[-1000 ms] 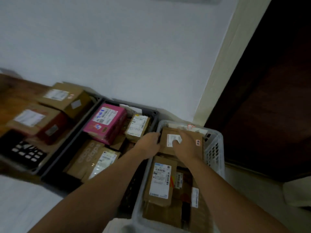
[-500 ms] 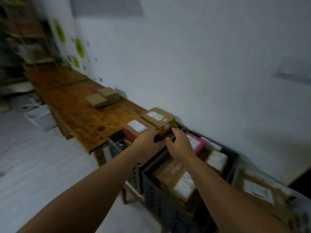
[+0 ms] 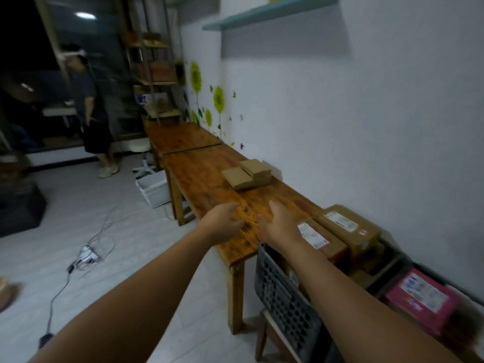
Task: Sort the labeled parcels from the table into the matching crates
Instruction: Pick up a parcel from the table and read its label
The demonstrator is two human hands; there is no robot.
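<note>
Two brown cardboard parcels [image 3: 247, 172] lie side by side on the long wooden table [image 3: 201, 176], close to the wall. My left hand [image 3: 222, 222] and my right hand [image 3: 279, 222] are stretched out over the table's near end, well short of those parcels. Both hands are empty with relaxed fingers. Right of my right hand, a dark slotted crate [image 3: 281, 294] holds brown labelled parcels [image 3: 345, 226]. A second crate further right holds a pink labelled box [image 3: 421, 297].
A white bin [image 3: 154, 188] stands on the floor beside the table leg. Cables and a power strip [image 3: 87, 256] lie on the tiled floor at left. A person [image 3: 90, 108] stands at the far left near metal shelves. A blue wall shelf [image 3: 264, 11] hangs above.
My hands have left the parcel set in the white crate. My view has swung left along the crates to the table, and both empty hands now reach over its near end.
</note>
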